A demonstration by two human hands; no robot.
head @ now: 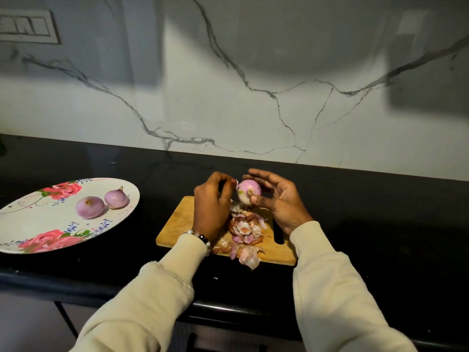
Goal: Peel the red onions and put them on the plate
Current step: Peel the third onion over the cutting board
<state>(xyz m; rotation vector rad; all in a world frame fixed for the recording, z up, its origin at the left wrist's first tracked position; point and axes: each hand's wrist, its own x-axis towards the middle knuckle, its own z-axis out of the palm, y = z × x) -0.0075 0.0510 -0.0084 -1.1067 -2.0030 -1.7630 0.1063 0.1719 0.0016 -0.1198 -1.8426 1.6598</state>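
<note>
Purple peeled onions (90, 207) number two on the plate (30, 224); right hand (278, 199) grips a third onion (248, 191); left hand (212, 201) pinches its skin.

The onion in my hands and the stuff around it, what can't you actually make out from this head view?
- Far side of the held onion: covered by the right hand.
- What the left hand fingertips pinch: hidden behind its knuckles.
- Cutting board centre: buried under peels.
- Plate left edge: cut off by the frame.
- Wall switch panel: too blurred for detail.
</note>
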